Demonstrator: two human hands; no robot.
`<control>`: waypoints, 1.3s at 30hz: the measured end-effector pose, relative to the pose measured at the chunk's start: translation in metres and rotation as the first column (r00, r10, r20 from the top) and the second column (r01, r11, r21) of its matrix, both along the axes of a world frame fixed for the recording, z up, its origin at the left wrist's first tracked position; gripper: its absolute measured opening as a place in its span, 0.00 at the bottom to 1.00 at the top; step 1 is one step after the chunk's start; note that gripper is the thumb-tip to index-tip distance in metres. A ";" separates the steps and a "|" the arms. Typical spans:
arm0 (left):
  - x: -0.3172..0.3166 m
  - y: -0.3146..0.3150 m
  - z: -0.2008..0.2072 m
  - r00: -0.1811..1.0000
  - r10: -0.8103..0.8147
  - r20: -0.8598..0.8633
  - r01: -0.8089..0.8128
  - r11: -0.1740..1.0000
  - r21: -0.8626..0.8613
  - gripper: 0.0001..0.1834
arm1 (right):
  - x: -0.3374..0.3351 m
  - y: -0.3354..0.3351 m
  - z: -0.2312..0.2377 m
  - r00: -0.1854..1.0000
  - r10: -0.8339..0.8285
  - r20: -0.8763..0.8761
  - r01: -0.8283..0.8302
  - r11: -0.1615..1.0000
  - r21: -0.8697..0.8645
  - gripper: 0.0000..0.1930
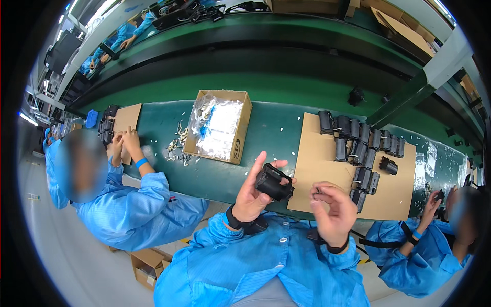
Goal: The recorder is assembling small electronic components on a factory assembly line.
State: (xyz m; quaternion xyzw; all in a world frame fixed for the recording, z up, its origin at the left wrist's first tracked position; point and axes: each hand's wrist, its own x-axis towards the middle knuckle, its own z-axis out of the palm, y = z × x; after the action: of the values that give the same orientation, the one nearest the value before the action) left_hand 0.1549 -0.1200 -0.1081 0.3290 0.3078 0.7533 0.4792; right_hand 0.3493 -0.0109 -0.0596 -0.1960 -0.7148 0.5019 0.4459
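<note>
My left hand (250, 200) is wrapped round a black plastic housing (275, 183), a rounded block with a looped frame at one end. To its right, my right hand (335, 212) pinches a small dark piece (318, 191) between thumb and fingertips, apart from the housing. What kind of piece it is, I cannot make out. Both hands are raised over the near edge of the table. Beyond my right hand lies a cardboard sheet (319, 153) with several similar black housings (359, 153) in rough rows.
An open cardboard box (244, 123) with white and clear plastic bags stands left of centre on the green table (271, 123). Small pale parts (178, 144) lie beside it. Co-workers in blue sit at left (133, 204) and right (414, 261). A metal post (409, 97) rises at right.
</note>
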 end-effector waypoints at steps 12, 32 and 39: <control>0.000 0.009 0.008 0.996 -0.045 0.083 0.046 0.999 -0.011 0.50 | 0.013 0.016 0.029 0.971 0.198 0.136 -0.113 0.876 -0.468 0.06; -0.013 0.011 0.031 0.845 -0.263 -0.465 0.165 0.957 -0.240 0.40 | 0.000 0.047 0.035 0.619 0.666 0.415 -0.380 0.717 -0.584 0.06; -0.013 0.014 0.026 0.782 -0.233 -0.577 0.159 0.971 -0.176 0.34 | -0.003 0.043 0.037 0.657 0.627 0.419 -0.295 0.725 -0.622 0.05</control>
State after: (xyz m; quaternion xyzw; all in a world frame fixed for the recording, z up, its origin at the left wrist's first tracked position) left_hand 0.1416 -0.1061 -0.0823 0.5496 0.4499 0.5388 0.4529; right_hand 0.3466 0.0319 -0.0223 -0.2584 -0.6869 0.6789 -0.0229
